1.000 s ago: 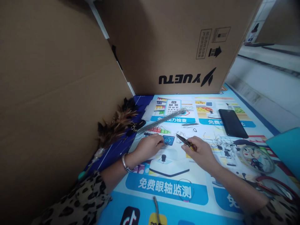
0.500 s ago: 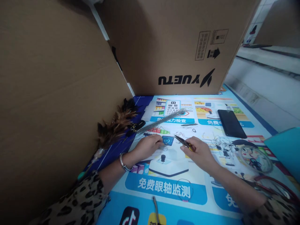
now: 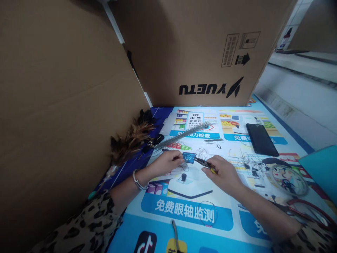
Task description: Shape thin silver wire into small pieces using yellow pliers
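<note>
Needle-nose pliers [image 3: 206, 163] with dark jaws and yellow on the grip are held in my right hand [image 3: 222, 172]. Their tips point left, toward my left hand [image 3: 170, 161], with a small gap between. The fingers of that hand are pinched together; what they hold, if anything, is too thin to make out, though wire is likely too fine to show here. Just beyond my hands lies a bundle of straight thin wires [image 3: 186, 134], slanting up to the right. A small tangle of wire [image 3: 202, 153] rests behind the plier tips.
A black phone [image 3: 262, 139] lies at the right, near a wire heap [image 3: 250, 167], a clear round dish [image 3: 289, 180] and red-handled tool [image 3: 310, 212]. Brown feathers [image 3: 131, 138] lie left. Cardboard walls [image 3: 205, 52] rise behind and left. A wire ring [image 3: 207, 212] lies in front.
The plier tips have dipped slightly and now sit lower beside my left fingers. My left hand stays pinched in nearly the same place. The view has shifted slightly.
</note>
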Motion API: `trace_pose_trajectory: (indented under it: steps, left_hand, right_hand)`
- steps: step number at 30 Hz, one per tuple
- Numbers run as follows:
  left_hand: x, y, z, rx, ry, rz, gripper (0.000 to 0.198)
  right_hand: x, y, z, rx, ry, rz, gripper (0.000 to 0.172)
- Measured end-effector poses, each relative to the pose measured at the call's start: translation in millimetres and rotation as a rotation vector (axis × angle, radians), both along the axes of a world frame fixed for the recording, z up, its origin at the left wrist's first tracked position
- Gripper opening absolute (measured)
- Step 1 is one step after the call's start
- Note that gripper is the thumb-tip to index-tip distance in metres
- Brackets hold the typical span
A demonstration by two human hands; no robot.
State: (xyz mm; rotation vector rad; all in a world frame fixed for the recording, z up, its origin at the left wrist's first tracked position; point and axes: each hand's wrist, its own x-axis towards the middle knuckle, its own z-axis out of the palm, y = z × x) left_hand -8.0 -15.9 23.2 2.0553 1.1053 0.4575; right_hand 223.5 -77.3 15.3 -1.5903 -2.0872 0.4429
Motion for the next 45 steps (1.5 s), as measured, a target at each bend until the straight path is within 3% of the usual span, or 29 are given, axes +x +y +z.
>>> trace_pose_trajectory:
  steps: [7, 21, 45]
  left_hand:
    - [-4, 2, 1.3, -0.227, -0.103, -0.063, 0.022]
    - [-6, 2, 5.8, -0.442, -0.214, -0.144, 0.025]
    - [-5, -4, 7.8, -0.245, -0.062, -0.208, 0.022]
  right_hand:
    - [0, 0, -0.1, 0.004, -0.003, 0.009, 0.019]
    - [-1, 0, 1.7, 0.001, -0.001, 0.015, 0.018]
    - [0, 0, -0.6, -0.004, -0.006, 0.018, 0.019]
